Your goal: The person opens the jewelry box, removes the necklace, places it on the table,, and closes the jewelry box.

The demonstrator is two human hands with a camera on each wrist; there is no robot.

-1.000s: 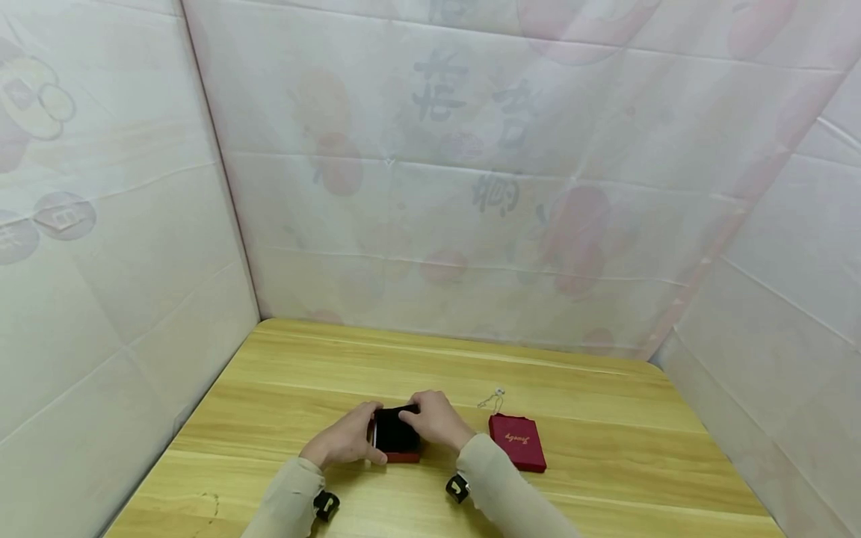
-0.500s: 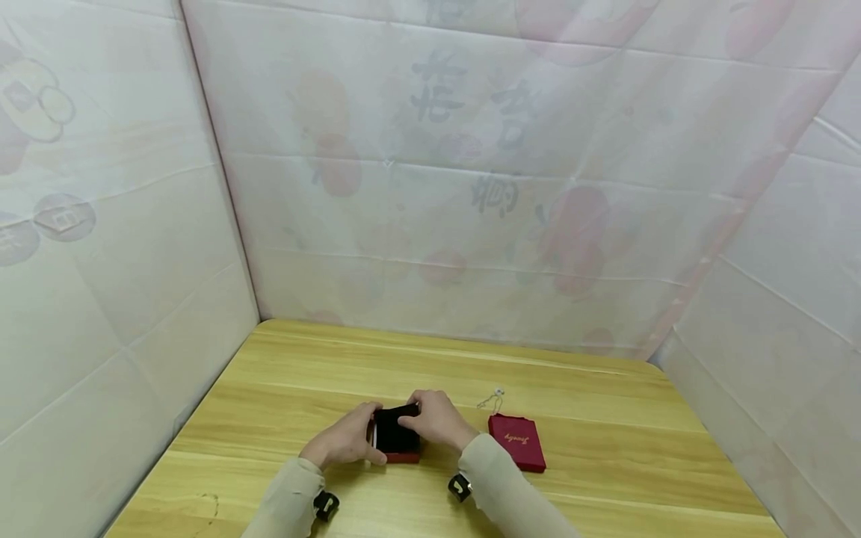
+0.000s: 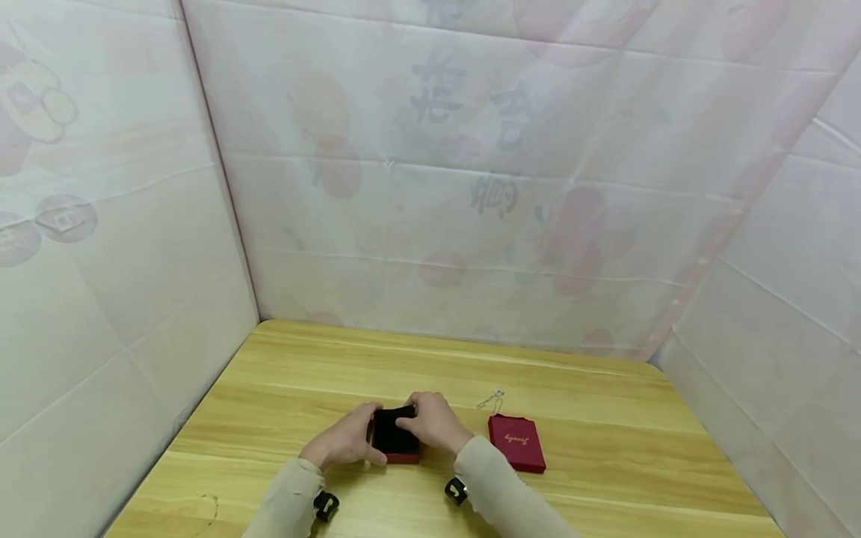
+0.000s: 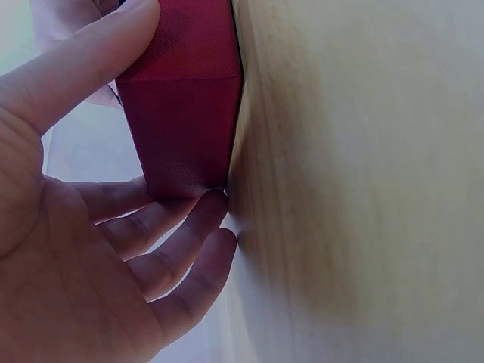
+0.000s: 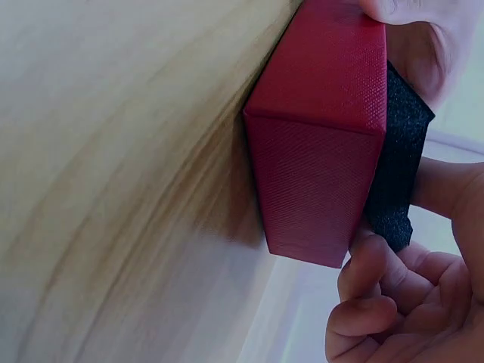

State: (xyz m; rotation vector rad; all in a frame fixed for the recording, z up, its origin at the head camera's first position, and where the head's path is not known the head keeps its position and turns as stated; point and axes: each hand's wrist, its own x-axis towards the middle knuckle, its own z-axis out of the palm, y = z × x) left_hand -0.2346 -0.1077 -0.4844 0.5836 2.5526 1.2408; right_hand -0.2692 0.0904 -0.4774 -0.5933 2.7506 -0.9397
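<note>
A small red box (image 3: pixel 402 458) sits on the table with a black foam insert (image 3: pixel 390 431) in its top. My left hand (image 3: pixel 346 439) grips the box from the left, thumb at the near side and fingertips at the far side. In the left wrist view, that thumb lies on the red wall (image 4: pixel 181 136). My right hand (image 3: pixel 436 422) pinches the insert at its right part, thumb on top. The right wrist view has the insert (image 5: pixel 401 162) standing above the box's rim at that side. What lies beneath the insert is hidden.
A dark red lid (image 3: pixel 518 442) with gold lettering lies to the right of the right hand. Just behind it is a thin silver necklace (image 3: pixel 498 402) with a small pendant. The wooden table (image 3: pixel 605 426) is bounded by pale printed cloth walls (image 3: pixel 403 224).
The white strip along the insert's left edge has gone from sight, and the insert has shifted slightly left. My right hand has moved slightly with it; the left hand stays in place.
</note>
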